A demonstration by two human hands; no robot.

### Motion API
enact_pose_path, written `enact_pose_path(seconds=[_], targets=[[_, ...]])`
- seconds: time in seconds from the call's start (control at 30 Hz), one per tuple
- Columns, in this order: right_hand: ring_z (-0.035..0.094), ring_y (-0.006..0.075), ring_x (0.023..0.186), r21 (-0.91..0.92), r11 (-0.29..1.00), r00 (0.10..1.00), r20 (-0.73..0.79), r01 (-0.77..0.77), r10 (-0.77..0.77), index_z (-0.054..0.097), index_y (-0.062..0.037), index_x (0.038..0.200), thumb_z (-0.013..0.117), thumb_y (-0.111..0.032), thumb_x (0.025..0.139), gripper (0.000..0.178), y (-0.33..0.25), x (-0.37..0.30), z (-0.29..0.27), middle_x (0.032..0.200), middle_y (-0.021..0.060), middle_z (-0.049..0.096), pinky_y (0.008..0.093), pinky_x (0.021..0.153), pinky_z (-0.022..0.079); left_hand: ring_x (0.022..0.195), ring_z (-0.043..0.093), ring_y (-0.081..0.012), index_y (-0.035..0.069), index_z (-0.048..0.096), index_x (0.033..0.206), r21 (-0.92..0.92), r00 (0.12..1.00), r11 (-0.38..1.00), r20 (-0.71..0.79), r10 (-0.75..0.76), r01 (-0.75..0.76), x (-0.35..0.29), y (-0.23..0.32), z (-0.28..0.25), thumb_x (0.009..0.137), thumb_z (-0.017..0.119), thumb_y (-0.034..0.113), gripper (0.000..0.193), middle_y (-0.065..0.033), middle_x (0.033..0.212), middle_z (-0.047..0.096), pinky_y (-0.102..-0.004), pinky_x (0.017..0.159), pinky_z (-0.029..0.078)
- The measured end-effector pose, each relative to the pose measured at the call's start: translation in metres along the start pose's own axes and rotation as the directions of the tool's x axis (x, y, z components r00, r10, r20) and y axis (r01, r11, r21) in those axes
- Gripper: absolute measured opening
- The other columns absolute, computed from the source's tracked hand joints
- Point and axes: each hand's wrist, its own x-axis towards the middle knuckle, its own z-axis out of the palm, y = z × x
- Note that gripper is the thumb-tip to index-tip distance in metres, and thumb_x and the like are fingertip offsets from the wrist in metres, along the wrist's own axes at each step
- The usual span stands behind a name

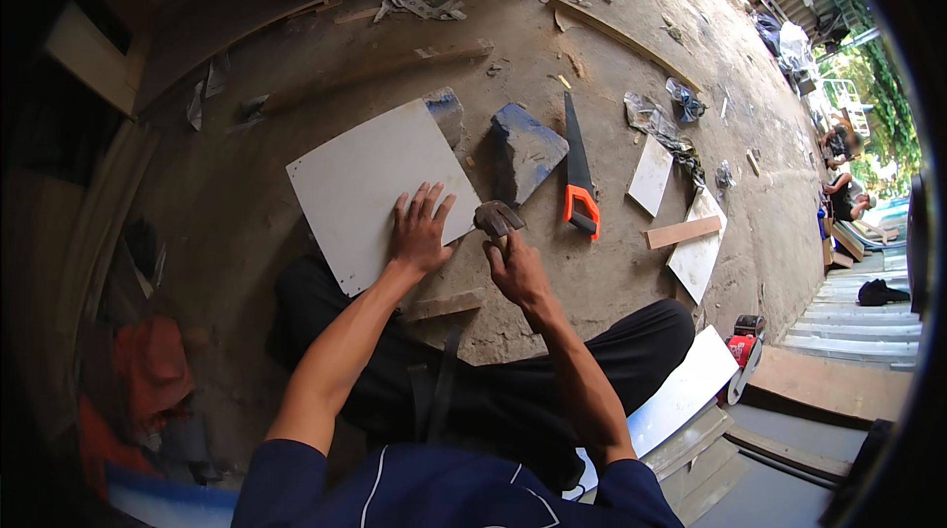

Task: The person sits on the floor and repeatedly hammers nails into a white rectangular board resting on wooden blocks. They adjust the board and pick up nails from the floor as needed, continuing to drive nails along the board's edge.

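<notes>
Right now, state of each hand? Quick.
Left hand: open, fingers spread, palm flat on the white board.
Right hand: closed around the handle of a hammer, its head next to the board's edge.

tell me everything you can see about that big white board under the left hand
The large flat white square board looks like laminated panel, smooth and matt, with thin edges. It lies flat on the dusty concrete floor, turned so its corners point diagonally. The left hand presses palm-down on its near right edge, fingers spread. A grey stone block sits at its far corner.
</notes>
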Motion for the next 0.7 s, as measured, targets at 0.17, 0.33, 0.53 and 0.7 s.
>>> enact_pose_path(seconds=[0.17, 0.33, 0.53, 0.7], targets=[[0.061, 0.0528, 0.074, 0.04, 0.996, 0.996, -0.038, 0.083, -0.081, 0.049, 0.0003, 0.12, 0.059, -0.02, 0.092, 0.036, -0.006, -0.006, 0.004, 0.077, 0.0337, 0.062, 0.0562, 0.065, 0.047, 0.142, 0.029, -0.0273, 0.017, 0.045, 0.14, -0.016, 1.0, 1.0, 0.013, -0.014, 0.015, 0.0, 0.0, -0.002, 0.063, 0.078, 0.029, 0.085, -0.0079, 0.148, 0.038, -0.0524, 0.117, 0.016], [0.061, 0.0507, 0.073, 0.019, 0.999, 0.998, -0.047, 0.032, -0.031, 0.052, 0.0028, 0.116, 0.059, -0.02, 0.092, 0.034, 0.011, 0.001, 0.013, 0.076, 0.0318, 0.062, 0.0559, 0.063, 0.046, 0.143, 0.027, -0.0266, 0.017, 0.042, 0.142, -0.02, 1.0, 1.0, 0.016, -0.017, 0.017, 0.001, 0.002, 0.001, 0.062, 0.079, 0.027, 0.088, -0.0071, 0.15, 0.036, -0.0524, 0.117, 0.015], [0.062, 0.0497, 0.072, 0.055, 0.994, 0.991, -0.105, 0.092, -0.086, 0.054, 0.0031, 0.113, 0.059, -0.019, 0.092, 0.031, 0.0, -0.007, 0.014, 0.075, 0.032, 0.062, 0.0549, 0.062, 0.047, 0.143, 0.026, -0.0264, 0.018, 0.043, 0.141, -0.018, 1.0, 1.0, 0.017, -0.025, 0.025, 0.002, 0.0, 0.001, 0.061, 0.078, 0.025, 0.088, -0.0073, 0.149, 0.036, -0.0523, 0.117, 0.015], [0.063, 0.0473, 0.071, -0.021, 0.999, 0.998, -0.058, -0.036, 0.035, 0.057, 0.0018, 0.11, 0.058, -0.017, 0.093, 0.026, 0.0, 0.0, 0.011, 0.077, 0.0299, 0.063, 0.0527, 0.059, 0.047, 0.143, 0.027, -0.0266, 0.017, 0.044, 0.14, -0.046, 1.0, 0.999, 0.002, -0.021, 0.021, 0.001, -0.001, 0.004, 0.06, 0.077, 0.025, 0.087, -0.0073, 0.149, 0.037, -0.0519, 0.117, 0.015]])
